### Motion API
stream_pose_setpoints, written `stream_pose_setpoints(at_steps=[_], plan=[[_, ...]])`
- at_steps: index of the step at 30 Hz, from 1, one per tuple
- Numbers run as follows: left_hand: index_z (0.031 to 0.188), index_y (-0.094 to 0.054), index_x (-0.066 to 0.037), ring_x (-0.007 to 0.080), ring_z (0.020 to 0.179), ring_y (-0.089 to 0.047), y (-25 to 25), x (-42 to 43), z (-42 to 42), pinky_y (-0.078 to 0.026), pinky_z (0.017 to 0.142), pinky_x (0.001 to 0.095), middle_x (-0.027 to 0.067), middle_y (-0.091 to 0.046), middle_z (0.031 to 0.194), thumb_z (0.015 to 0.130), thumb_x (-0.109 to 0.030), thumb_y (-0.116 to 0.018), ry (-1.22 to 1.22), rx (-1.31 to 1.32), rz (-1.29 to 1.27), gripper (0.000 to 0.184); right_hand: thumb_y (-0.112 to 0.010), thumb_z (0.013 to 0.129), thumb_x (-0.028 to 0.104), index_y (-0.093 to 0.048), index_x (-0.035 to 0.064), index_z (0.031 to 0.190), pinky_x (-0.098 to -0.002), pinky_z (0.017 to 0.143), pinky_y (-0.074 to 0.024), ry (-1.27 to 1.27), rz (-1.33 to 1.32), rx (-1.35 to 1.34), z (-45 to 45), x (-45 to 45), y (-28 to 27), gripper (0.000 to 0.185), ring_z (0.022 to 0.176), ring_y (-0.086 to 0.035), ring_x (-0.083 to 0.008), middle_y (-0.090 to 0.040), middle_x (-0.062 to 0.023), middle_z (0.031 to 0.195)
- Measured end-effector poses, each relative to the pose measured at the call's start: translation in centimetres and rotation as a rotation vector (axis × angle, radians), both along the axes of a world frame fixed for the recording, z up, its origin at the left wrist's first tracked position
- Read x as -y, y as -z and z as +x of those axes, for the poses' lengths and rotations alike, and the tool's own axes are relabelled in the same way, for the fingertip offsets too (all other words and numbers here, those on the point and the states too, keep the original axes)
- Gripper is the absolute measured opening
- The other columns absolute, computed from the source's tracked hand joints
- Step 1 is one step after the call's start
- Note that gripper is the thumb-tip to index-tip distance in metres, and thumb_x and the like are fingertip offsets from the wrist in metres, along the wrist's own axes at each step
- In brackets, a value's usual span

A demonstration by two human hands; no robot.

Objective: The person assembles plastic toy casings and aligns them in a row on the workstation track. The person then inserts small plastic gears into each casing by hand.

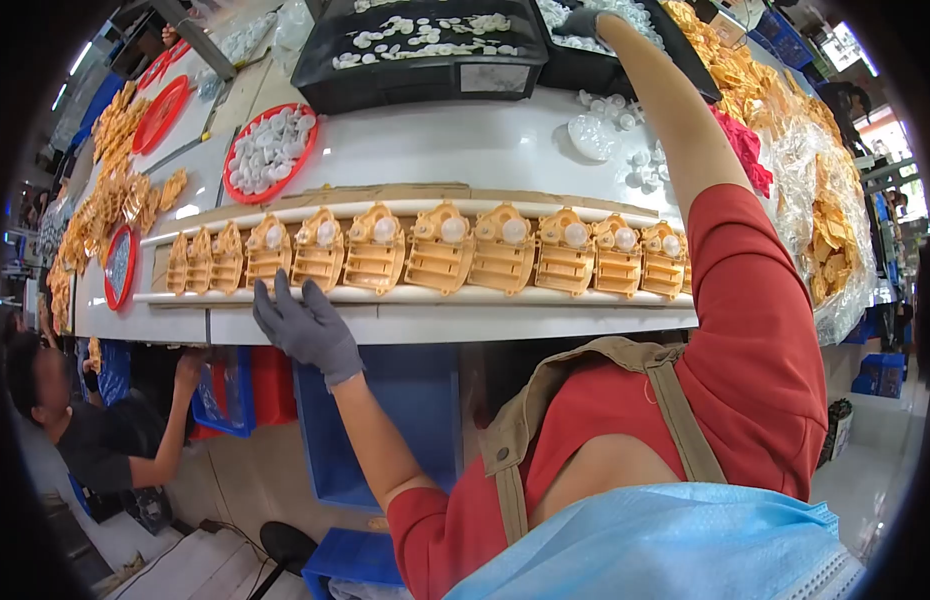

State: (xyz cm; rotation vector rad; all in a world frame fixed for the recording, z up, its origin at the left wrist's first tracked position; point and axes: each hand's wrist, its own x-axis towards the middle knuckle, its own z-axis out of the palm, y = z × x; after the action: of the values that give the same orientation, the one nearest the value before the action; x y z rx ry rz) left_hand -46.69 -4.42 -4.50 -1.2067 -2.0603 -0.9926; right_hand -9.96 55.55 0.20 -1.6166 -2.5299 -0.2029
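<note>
A row of orange plastic housings (439,250) stands between two white rails (405,296) along the bench edge. Most housings carry a round whitish disc (452,230); the few at the left end show none. My left hand (303,330), in a grey glove, is at the front rail with its fingers spread, fingertips by the lower edge of a housing; nothing shows in it. My right hand (583,24), gloved too, reaches into a black bin (625,62) of small clear and whitish parts at the top. Its fingers are largely hidden there.
Another black bin (415,92) holds white round parts. A red-rimmed tray (270,152) of white pieces sits left of it. Loose clear parts (591,135) lie on the bench. Orange pieces (830,230) are heaped at right. A co-worker (105,430) is at lower left.
</note>
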Motion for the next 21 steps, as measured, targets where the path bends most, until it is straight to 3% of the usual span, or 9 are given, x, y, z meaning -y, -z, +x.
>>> stream_pose_setpoints(at_steps=[1, 5, 15, 21], plan=[[0.117, -0.062, -0.002, 0.0402, 0.115, -0.051, 0.0, 0.0, 0.1, -0.043, 0.095, 0.0473, 0.0248, -0.052, 0.127, 0.093, -0.025, -0.057, -0.006, 0.013, -0.005, 0.033, -0.062, 0.086, 0.033, -0.066, 0.0072, 0.106, -0.0335, 0.081, -0.0463, -0.063, 0.0, 0.141, 1.5, -2.7, 3.0, 0.033, 0.09, -0.059, -0.0185, -0.067, -0.0095, 0.099], [0.116, -0.062, -0.001, 0.0414, 0.114, -0.051, 0.2, -0.2, 0.1, -0.044, 0.092, 0.0497, 0.0245, -0.052, 0.126, 0.094, -0.03, -0.056, -0.023, 0.04, -0.011, 0.036, -0.061, 0.084, 0.036, -0.067, 0.0142, 0.114, -0.0367, 0.093, -0.0426, 0.106, -0.452, 0.181, -0.2, 2.6, 0.9, 0.037, 0.106, -0.057, -0.0199, -0.065, -0.0076, 0.116], [0.113, -0.063, 0.0, 0.0391, 0.113, -0.054, 0.5, -0.4, 0.3, -0.046, 0.091, 0.0465, 0.0242, -0.054, 0.125, 0.095, -0.028, -0.055, -0.09, 0.005, -0.058, 0.035, -0.064, 0.082, 0.032, -0.066, 0.0141, 0.117, -0.0361, 0.096, -0.0428, 0.034, -0.572, 0.058, 0.0, 5.4, 0.2, 0.039, 0.11, -0.058, -0.0209, -0.065, -0.0072, 0.119], [0.11, -0.065, 0.002, 0.0359, 0.113, -0.055, 0.9, -0.3, 0.0, -0.049, 0.091, 0.0422, 0.023, -0.055, 0.125, 0.094, -0.018, -0.057, -0.079, 0.098, 0.025, 0.027, -0.066, 0.08, 0.03, -0.066, 0.0141, 0.118, -0.0357, 0.098, -0.0428, -0.022, -0.644, -0.095, 1.1, 6.5, -0.4, 0.041, 0.113, -0.059, -0.0215, -0.065, -0.007, 0.121]])
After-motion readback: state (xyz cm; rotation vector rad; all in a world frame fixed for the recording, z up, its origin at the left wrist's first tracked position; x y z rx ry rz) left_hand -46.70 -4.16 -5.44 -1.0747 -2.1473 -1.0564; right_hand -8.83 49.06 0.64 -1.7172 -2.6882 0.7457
